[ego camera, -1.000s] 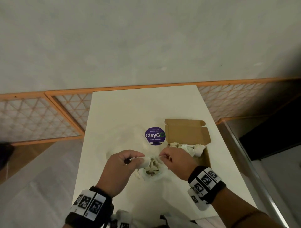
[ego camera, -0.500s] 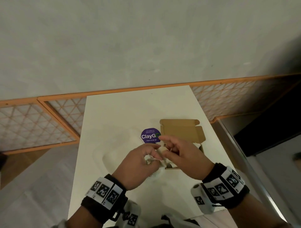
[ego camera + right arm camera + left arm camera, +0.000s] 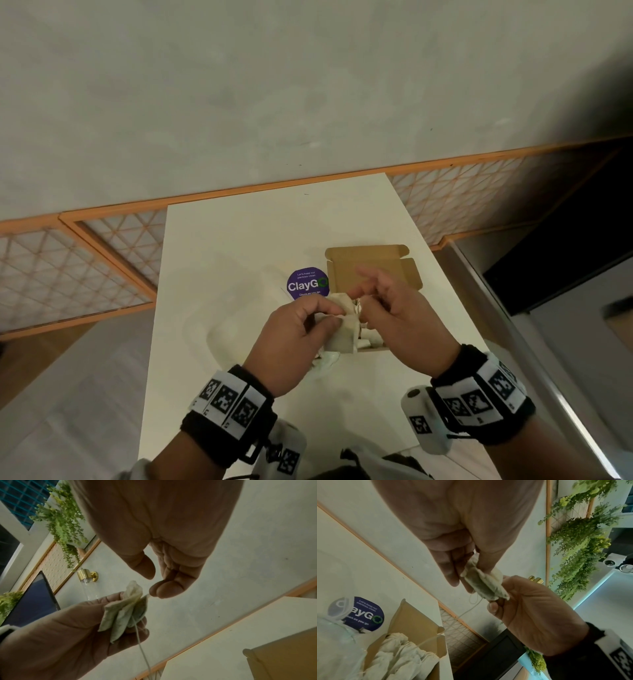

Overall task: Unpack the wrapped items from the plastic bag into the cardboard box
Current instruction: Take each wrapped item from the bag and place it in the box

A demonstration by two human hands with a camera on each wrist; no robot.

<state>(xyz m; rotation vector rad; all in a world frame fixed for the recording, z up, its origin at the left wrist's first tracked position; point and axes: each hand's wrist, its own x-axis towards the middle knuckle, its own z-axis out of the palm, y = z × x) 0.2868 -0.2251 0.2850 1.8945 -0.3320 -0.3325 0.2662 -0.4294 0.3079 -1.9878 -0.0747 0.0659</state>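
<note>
Both hands are covering the near half of the cardboard box [image 3: 371, 270] in the head view — its contents are mostly hiding there. The string [image 3: 143, 654] is running off the right wrist picture's bottom edge, and the plastic bag [image 3: 335, 649] is getting cut off at left.

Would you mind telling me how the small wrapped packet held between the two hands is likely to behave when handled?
The packet looks soft and floppy: its creased cloth folds under the left hand pinching it. It seems light, since fingertips alone hold it. The string hanging from it might snag on the box.
</note>
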